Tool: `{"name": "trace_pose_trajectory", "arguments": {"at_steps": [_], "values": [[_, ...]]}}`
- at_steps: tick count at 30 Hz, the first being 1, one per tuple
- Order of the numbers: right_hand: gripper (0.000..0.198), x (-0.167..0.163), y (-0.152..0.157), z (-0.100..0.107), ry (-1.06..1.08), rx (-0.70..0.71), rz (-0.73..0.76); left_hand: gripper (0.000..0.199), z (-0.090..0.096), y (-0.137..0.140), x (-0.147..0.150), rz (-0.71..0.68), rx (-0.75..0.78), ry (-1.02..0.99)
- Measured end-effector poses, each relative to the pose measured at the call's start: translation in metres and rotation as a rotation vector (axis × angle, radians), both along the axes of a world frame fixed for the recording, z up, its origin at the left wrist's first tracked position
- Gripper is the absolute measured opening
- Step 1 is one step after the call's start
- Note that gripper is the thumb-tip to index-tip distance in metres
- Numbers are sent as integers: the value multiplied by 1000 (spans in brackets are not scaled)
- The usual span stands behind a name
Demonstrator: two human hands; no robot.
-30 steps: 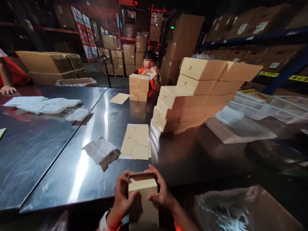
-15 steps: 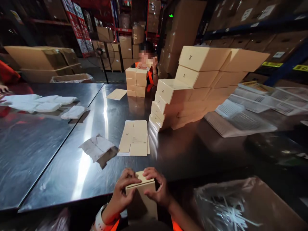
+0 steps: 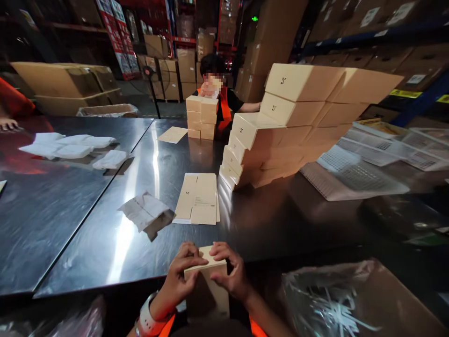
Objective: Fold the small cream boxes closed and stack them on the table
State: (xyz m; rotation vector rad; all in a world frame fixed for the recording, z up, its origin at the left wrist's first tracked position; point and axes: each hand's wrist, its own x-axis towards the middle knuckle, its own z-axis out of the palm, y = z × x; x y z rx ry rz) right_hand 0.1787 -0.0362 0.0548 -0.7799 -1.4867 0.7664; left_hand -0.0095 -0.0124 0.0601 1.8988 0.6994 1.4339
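A small tan cardboard box [image 3: 207, 297] stands upright in front of me at the near table edge. My left hand [image 3: 184, 267] grips its left top corner, fingers over the lid and thumb against the front face. On the right top corner, my right hand [image 3: 229, 267] is curled the same way, with its thumb on the front. The lid looks pressed flush along its front edge. Beyond the box lies a stack of flat, unfolded cartons [image 3: 199, 199], and left of it a crumpled piece of paper packaging [image 3: 145, 211].
A tall stepped stack of closed boxes [image 3: 259, 135] rises at right, beside white plastic baskets [image 3: 351, 173]. White packets [image 3: 70, 145] lie on the left of the metal table [image 3: 87, 243]. Across sits a co-worker [image 3: 226, 105] behind a smaller box stack [image 3: 201, 117]. A plastic-lined carton [image 3: 389, 299] is at lower right.
The dark gap under the lid's front edge has closed under my fingers. The co-worker's arm now stretches toward the tall stack. A hand at far left has drawn back from the packets.
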Motion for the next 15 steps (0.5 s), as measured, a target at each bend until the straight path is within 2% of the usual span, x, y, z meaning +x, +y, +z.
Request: {"name": "trace_pose_trajectory", "arguments": {"at_steps": [3,6,10,12,15], "values": [[36,-2,1,0,16,-20,-24,27,-4,1,-1,-42,-5,-7],[36,-3,3,3,6,23,-31,26,-7,2,-3,-68,3,-20],[34,-2,5,7,-6,115,-41,34,-10,-3,0,-41,-113,-72],[30,-1,7,5,-25,125,-54,43,-13,-7,10,40,-122,-128],[27,1,13,-5,-52,172,-54,53,-19,-10,29,364,24,-329]]}}
